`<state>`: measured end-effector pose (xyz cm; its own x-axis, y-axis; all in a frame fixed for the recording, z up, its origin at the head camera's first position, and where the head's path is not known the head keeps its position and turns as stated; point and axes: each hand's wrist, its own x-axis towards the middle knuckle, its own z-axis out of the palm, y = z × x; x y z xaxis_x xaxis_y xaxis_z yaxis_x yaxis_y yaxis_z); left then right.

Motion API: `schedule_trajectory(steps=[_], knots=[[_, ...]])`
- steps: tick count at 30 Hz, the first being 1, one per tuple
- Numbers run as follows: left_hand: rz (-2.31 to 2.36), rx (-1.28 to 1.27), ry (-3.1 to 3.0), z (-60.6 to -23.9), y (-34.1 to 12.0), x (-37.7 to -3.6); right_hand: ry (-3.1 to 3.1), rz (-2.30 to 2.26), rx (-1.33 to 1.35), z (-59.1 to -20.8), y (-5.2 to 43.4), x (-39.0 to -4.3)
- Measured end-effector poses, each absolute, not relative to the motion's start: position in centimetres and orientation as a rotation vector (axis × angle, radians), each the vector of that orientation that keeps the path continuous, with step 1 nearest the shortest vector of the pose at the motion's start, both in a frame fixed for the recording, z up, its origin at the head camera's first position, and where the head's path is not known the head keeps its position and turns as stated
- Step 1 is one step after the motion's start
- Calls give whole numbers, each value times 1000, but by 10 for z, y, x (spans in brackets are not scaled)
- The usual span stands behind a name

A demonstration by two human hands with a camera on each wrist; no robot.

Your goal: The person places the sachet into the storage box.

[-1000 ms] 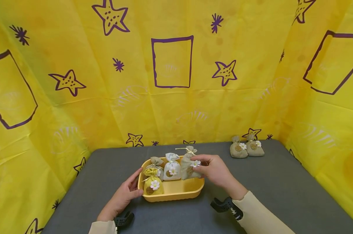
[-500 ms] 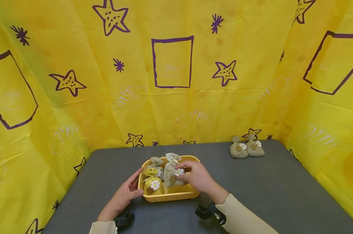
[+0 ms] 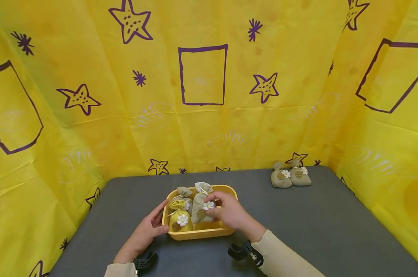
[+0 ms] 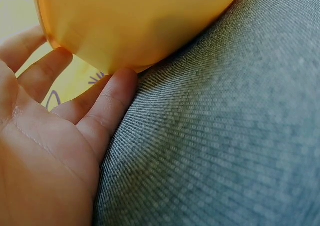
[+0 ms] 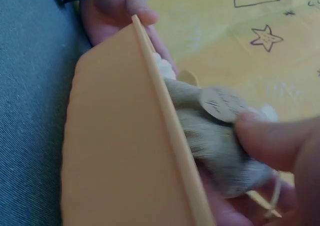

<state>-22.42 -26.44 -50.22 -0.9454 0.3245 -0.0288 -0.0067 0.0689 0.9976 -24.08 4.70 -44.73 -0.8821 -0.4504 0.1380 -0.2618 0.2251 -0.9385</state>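
Note:
My right hand (image 3: 229, 213) pinches a grey-green linen sachet (image 3: 197, 211) between thumb and fingers, just below its tied neck. The sachet bears a white flower and a round tag, and hangs over the middle of a yellow plastic tub (image 3: 205, 233). Behind it a white sachet (image 3: 202, 186) shows only its top. On the tub's left side stand a yellow sachet (image 3: 181, 221) with a flower and a beige sachet (image 3: 184, 191). My left hand (image 3: 144, 232) grips the tub's left end, thumb at the front corner; the left wrist view shows its fingers (image 4: 117, 93) against the outer wall.
Two more beige sachets, one (image 3: 281, 180) beside the other (image 3: 301, 177), lie at the table's back right. The dark grey table (image 3: 298, 231) is closed in by yellow cloth walls (image 3: 202, 134) printed with stars.
My right hand has carried the grey-green sachet from the tub's right end leftward to its middle, in front of the white sachet, and lowered it slightly. My left hand keeps its grip.

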Motion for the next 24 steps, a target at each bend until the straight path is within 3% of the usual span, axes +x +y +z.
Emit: schedule_trajectory(steps=[7, 15, 24], knots=[[1957, 302, 2113, -500, -263, -223, 2513, -1269, -877, -443, 48, -242], [1975, 306, 2087, -498, -262, -223, 2455, -1370, -734, -442, 49, -241], [1966, 308, 2097, -501, -263, -225, 2587, -1369, -795, -438, 55, -234]])
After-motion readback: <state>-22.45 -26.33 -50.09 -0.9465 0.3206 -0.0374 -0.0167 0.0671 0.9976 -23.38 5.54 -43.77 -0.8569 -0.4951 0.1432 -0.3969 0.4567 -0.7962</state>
